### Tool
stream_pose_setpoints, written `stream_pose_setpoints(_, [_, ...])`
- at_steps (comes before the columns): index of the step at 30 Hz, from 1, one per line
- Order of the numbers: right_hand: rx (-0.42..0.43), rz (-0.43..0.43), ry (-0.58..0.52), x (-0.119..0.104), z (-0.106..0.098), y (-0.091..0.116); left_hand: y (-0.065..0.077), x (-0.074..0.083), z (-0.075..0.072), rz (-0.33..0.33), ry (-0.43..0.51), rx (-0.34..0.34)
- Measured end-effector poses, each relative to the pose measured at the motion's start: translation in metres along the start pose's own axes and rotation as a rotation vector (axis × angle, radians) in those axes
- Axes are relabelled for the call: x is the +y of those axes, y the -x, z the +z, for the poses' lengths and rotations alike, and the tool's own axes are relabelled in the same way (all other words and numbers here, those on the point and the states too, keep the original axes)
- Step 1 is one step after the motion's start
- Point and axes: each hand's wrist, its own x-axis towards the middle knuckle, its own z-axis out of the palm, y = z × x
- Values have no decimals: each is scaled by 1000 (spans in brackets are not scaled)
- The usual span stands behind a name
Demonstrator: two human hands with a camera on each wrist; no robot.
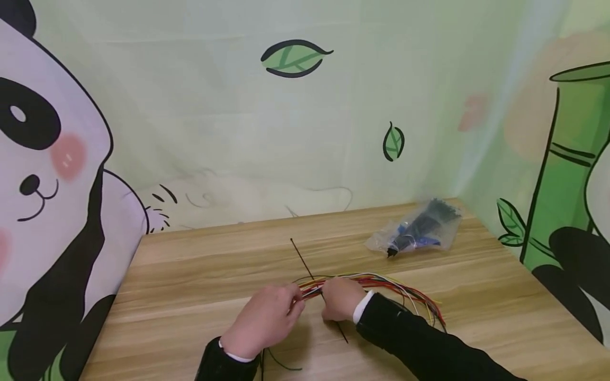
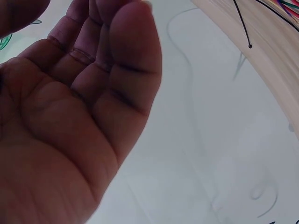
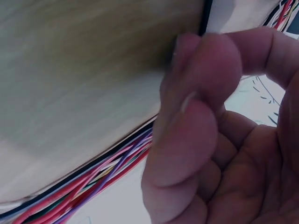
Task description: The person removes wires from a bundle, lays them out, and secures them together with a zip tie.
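A bundle of thin coloured wires (image 1: 381, 280) arcs across the wooden table, with red, yellow, white and black strands. My left hand (image 1: 267, 317) is at its left end, wires running in between thumb and forefinger. In the left wrist view, that palm (image 2: 51, 116) is hollow and the fingertips leave the top of the frame. A thin black cable tie (image 1: 301, 257) lies crosswise beneath the bundle, its small head pointing away from me. Beside the bundle, my right hand (image 1: 342, 299) has curled fingers and pinches the tie near its middle; the fingertips (image 3: 219, 60) partly hide the contact.
A clear plastic bag (image 1: 419, 227) of black ties with blue parts lies at the table's back right. Loose dark wire ends (image 1: 286, 366) stick out below my left hand. A printed panda cloth (image 1: 214, 106) hangs behind the wooden table (image 1: 200, 270).
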Motion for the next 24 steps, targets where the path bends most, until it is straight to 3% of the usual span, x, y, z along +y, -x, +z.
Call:
stream_pose_setpoints(11, [16, -16, 109, -5, 5, 12, 0, 4, 0, 11, -4, 6])
stream_pose_setpoints(16, [49, -28, 74, 0, 7, 18, 0, 5, -2, 15, -11, 9])
stream_pose_setpoints(20, [8, -89, -80, 8, 5, 24, 0, 5, -2, 9, -16, 9])
stream_pose_setpoints(24, [-118, -189, -336, 16, -1, 29, 1, 4, -2, 0, -12, -2])
